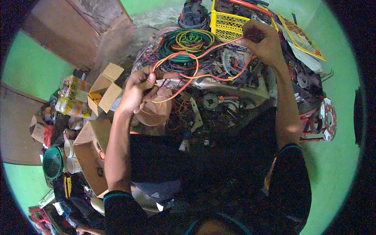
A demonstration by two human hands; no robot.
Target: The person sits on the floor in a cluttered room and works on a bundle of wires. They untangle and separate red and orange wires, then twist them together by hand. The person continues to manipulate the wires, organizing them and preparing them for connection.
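Note:
A looped length of red and yellow cable is stretched between my hands at chest height. My left hand grips it with the thumb pressed over the strands, and part of a loop hangs below. My right hand, higher and to the right, pinches the cable. Beyond them, coils of green and yellow hose lie on a heap of tangled wires and metal parts.
Yellow plastic crates stand at the back. To my left are open cardboard boxes, a green basin and white buckets. A red-and-white metal stand is at the right by the green wall.

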